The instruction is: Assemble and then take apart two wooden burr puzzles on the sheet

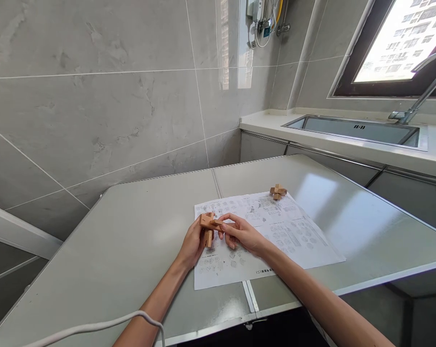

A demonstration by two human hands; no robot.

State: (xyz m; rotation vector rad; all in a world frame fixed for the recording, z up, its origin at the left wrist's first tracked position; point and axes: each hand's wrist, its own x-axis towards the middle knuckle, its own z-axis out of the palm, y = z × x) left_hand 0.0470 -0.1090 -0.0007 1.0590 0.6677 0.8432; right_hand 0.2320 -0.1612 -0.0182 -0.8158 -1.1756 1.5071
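Note:
My left hand [193,243] is closed round a partly built wooden block puzzle [206,227], held just above a printed instruction sheet [293,236]. My right hand [241,233] meets it from the right, with thumb and forefinger pinched on one wooden piece at the puzzle's side. A second, assembled wooden burr puzzle [277,191] lies at the sheet's far edge, apart from both hands.
The sheet rests on a grey table [124,250] set against a tiled wall. Behind it to the right, a white counter holds a steel sink [355,129] with a faucet [423,91] under a window. A white cable [95,327] crosses my left forearm.

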